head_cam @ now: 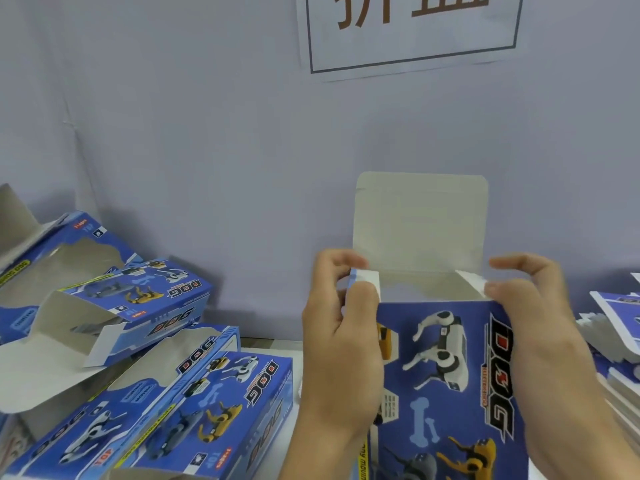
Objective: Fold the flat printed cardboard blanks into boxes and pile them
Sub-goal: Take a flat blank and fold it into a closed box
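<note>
Pale lilac wall [207,133] filled the background, with a framed paper sign [412,32] at twelve o'clock bearing large brown Chinese characters, cut off at the top and not fully readable. At eight o'clock lay the pile of folded boxes [166,386], blue, printed with robot dogs and the word "DOG", some also marked "TOP". At three o'clock a stack of flat blanks [620,327] waited.

Near five o'clock stood the box in hand [446,382], upright, its top open and the grey lid flap [419,223] raised toward the wall. The left hand [341,344] pinched the left dust flap [365,280] between thumb and curled fingers; the right hand [533,320] pinched the right dust flap [472,282] likewise.

The step in hand appeared to be closing the top end. The next move would likely call for bending both small flaps inward, then bringing the lid down and tucking its tab, with the walls kept square.
</note>
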Tool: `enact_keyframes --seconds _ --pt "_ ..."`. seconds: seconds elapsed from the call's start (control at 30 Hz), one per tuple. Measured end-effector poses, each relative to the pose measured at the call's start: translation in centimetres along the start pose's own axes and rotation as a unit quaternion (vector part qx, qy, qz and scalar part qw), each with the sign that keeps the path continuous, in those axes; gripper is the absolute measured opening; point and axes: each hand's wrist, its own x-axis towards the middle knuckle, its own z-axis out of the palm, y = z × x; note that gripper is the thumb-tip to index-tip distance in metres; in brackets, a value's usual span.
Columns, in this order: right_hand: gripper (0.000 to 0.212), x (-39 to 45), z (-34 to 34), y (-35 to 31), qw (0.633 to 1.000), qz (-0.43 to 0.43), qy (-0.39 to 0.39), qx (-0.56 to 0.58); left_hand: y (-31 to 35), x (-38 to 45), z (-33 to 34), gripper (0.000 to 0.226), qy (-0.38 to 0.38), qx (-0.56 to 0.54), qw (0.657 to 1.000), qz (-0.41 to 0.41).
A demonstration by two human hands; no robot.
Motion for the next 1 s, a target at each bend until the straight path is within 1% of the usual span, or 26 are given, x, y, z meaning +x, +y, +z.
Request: enact_keyframes --seconds 0.03,0.07,0.1,0.13,0.17,0.23,0.27,0.33,0.37,0.4,0.47,0.53,0.57,0.63,0.7,0.73,0.77,0.8,0.83,0.87,0.9,0.93,0.97,1.0 --pt "0.038 0.0 0.1 -0.2 0.999 0.012 0.027 -0.040 0.0 0.0 0.0 0.028 -0.003 -0.016 1.000 -0.008" --pt "0.047 0.2 -0.1 -0.2 0.998 0.008 0.051 -0.046 -0.2 0.0 -0.1 0.041 -0.007 -0.023 1.000 -0.014" --pt "0.055 0.4 -0.7 0.0 0.998 -0.002 0.061 -0.027 -0.3 0.1 -0.1 0.053 -0.011 -0.022 1.000 -0.019" --pt "0.058 0.7 -0.8 0.1 0.998 -0.008 0.063 -0.014 -0.4 0.1 -0.1 0.060 -0.015 -0.019 0.999 -0.022" --pt "0.059 1.1 -0.5 -0.2 0.998 0.008 0.060 0.000 -0.4 0.1 -0.1 0.061 -0.017 -0.016 1.000 -0.021" --pt "0.054 1.8 0.4 -0.9 0.996 0.043 0.073 -0.033 -0.4 0.1 0.0 0.049 -0.016 -0.001 1.000 -0.006" --pt "0.052 1.9 0.6 -1.0 0.995 0.037 0.065 -0.059 -0.5 0.1 0.0 0.043 -0.007 0.001 1.000 0.001" --pt "0.045 1.7 0.5 -0.8 0.999 0.022 0.035 -0.036 -0.4 0.1 -0.1 0.030 0.010 -0.022 1.000 0.019" --pt "0.039 1.4 0.1 -0.6 1.000 -0.005 0.016 -0.015 -0.3 0.1 -0.1 0.026 0.016 -0.041 0.998 0.035" --pt "0.037 1.2 -0.1 -0.5 1.000 -0.021 0.001 0.002 -0.3 0.0 -0.1 0.028 0.024 -0.054 0.997 0.047" --pt "0.044 0.2 0.1 -0.3 0.999 -0.004 -0.004 0.037 -0.2 0.0 0.0 0.035 0.050 -0.061 0.996 0.044" --pt "0.039 0.4 0.6 0.1 0.995 0.013 0.040 0.091 -0.3 0.1 0.0 0.036 0.093 -0.059 0.993 0.035" --pt "0.038 -0.1 0.7 0.7 0.995 -0.012 0.046 0.089 -0.3 0.2 0.1 0.034 0.106 -0.055 0.992 0.037" --pt "0.040 -0.7 0.8 1.4 0.993 -0.057 0.049 0.086 -0.4 0.3 0.2 0.032 0.110 -0.048 0.992 0.045" --pt "0.040 -0.9 0.4 1.8 0.994 -0.064 0.027 0.085 -0.6 0.3 0.1 0.032 0.106 -0.040 0.992 0.049" --pt "0.037 -0.4 0.4 1.6 0.992 -0.073 -0.002 0.099 -0.7 0.3 0.1 0.031 0.103 -0.029 0.993 0.055" --pt "0.029 0.1 0.2 1.5 0.990 -0.075 -0.011 0.115 -0.7 0.3 0.1 0.030 0.099 -0.014 0.993 0.061" --pt "0.026 0.2 -0.6 1.4 0.993 -0.073 -0.049 0.083 -0.8 0.3 0.2 0.030 0.093 -0.003 0.994 0.061" --pt "0.036 0.6 -1.2 1.0 0.994 -0.062 -0.070 0.051 -1.0 0.4 0.1 0.029 0.095 -0.001 0.994 0.052" --pt "0.053 0.8 -1.3 0.8 0.993 -0.055 -0.103 0.029 -0.9 0.4 -0.1 0.027 0.095 -0.011 0.995 0.036" --pt "0.063 0.8 -1.2 0.6 0.992 -0.047 -0.119 0.009 -0.8 0.5 -0.2 0.026 0.090 -0.031 0.995 0.015" --pt "0.067 0.2 -1.2 0.3 0.990 -0.042 -0.130 0.012 -0.8 0.6 -0.5 0.027 0.081 -0.045 0.996 -0.003" --pt "0.074 -0.6 -1.1 0.1 0.990 -0.046 -0.134 0.008 -0.7 0.8 -0.7 0.030 0.068 -0.049 0.996 -0.015" --pt "0.080 -1.0 -1.4 0.0 0.993 -0.058 -0.103 -0.010 -0.8 0.9 -1.0 0.032 0.055 -0.045 0.997 -0.023"
